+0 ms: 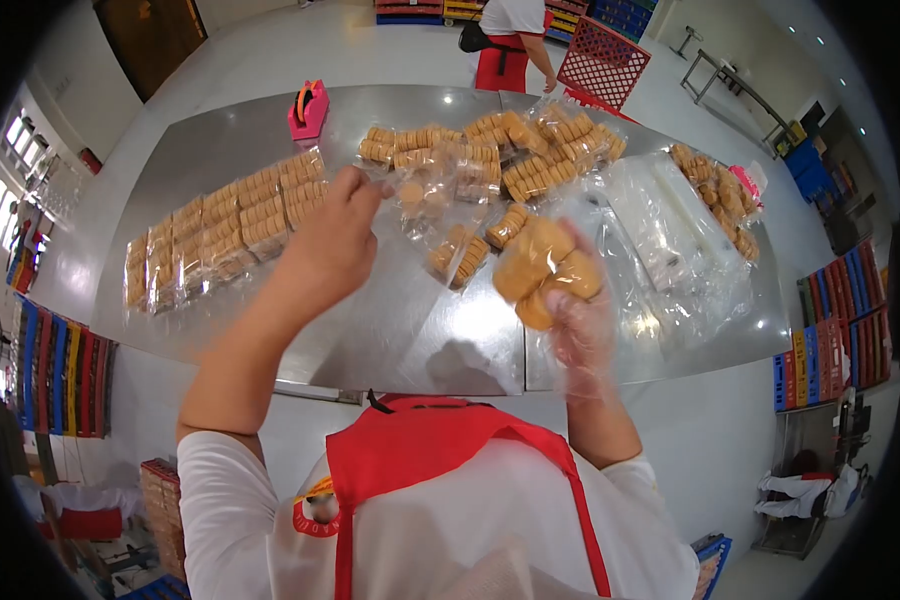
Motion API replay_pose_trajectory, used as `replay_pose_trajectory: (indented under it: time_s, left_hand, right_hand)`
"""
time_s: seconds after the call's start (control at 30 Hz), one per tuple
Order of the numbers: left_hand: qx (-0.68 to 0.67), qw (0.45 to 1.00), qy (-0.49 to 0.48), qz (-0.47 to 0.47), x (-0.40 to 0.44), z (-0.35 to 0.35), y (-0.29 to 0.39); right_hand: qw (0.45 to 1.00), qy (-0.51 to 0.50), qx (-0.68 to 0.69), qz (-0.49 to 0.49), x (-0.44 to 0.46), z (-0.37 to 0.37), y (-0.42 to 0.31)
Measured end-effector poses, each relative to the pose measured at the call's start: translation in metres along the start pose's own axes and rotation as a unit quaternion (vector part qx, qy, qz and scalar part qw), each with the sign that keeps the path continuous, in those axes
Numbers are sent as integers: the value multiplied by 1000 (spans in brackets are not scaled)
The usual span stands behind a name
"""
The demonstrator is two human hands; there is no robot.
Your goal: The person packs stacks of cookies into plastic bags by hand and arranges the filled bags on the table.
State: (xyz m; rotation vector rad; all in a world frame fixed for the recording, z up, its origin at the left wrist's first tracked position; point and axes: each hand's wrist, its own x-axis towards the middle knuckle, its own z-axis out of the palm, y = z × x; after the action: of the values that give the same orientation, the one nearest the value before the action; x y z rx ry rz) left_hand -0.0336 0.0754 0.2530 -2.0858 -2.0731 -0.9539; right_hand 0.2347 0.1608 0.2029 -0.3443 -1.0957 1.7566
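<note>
My right hand (582,335), in a clear plastic glove, is closed around several round golden-brown biscuits (540,262) above the steel table (420,345). My bare left hand (342,232) is pinched, its fingertips at the edge of a clear plastic bag (420,195) with a few biscuits showing through it. Two rows of bagged biscuits (225,225) lie to the left of that hand. Beyond both hands lies a heap of more packed biscuits (555,150). Clear plastic bags (670,225) lie flat to the right of my right hand.
A pink tape dispenser (309,110) stands at the table's far left. More packed biscuits (715,195) and a pink item (747,185) sit at the right edge. A co-worker in a red apron (502,65) stands beyond the table, near a red crate (605,60). Stacked crates (60,365) line the left.
</note>
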Motion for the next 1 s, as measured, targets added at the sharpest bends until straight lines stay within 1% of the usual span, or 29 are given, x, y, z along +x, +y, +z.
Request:
replay_pose_trajectory:
  time_s: [0.07,0.13,0.17,0.2,0.23,0.27,0.3,0.37,0.43,0.53,0.6,0.67,0.77,0.83,0.9,0.97,1.0]
  left_hand:
    - [-62,998,-17,-1,-14,4,10]
    - [-117,991,-49,-37,-22,-5,32]
    - [-144,986,-64,-55,-24,-9,39]
    - [-135,990,-37,-5,-27,-7,38]
    - [-125,991,-10,46,-29,-4,35]
    - [-127,989,11,68,-31,-5,35]
    - [-128,987,32,91,-32,-7,35]
    - [-150,984,53,79,-36,-16,42]
    - [-158,984,59,62,-41,-21,46]
    - [-113,987,84,73,-44,-19,46]
    - [-75,990,86,84,-45,-15,48]
    - [-42,993,70,90,-43,-12,50]
    - [-11,994,67,91,-37,-3,47]
    - [-27,992,75,93,-34,3,43]
    - [-19,993,66,98,-30,5,43]
    - [13,994,39,104,-26,4,47]
    - [42,992,16,114,-25,5,49]
  right_hand:
    - [994,-29,-67,-80,-5,43,-23]
    - [975,-63,-148,-156,-8,72,-30]
    - [949,-122,-198,-211,-8,78,-29]
    - [916,-179,-245,-264,-8,82,-28]
    - [893,-226,-259,-289,-8,86,-27]
    - [869,-273,-270,-312,-7,90,-25]
    - [864,-311,-250,-307,-8,95,-23]
    - [847,-342,-253,-318,-8,98,-18]
    - [825,-328,-298,-351,-6,92,-5]
    - [783,-298,-365,-405,-2,82,14]
    - [772,-280,-403,-405,-3,80,15]
    - [775,-266,-435,-374,-4,78,12]
    - [772,-227,-474,-357,-8,64,19]
    - [738,-257,-504,-368,-2,49,32]
    - [717,-252,-523,-386,0,43,37]
    - [711,-213,-530,-410,-1,46,41]
    - [755,-189,-522,-348,-1,49,39]
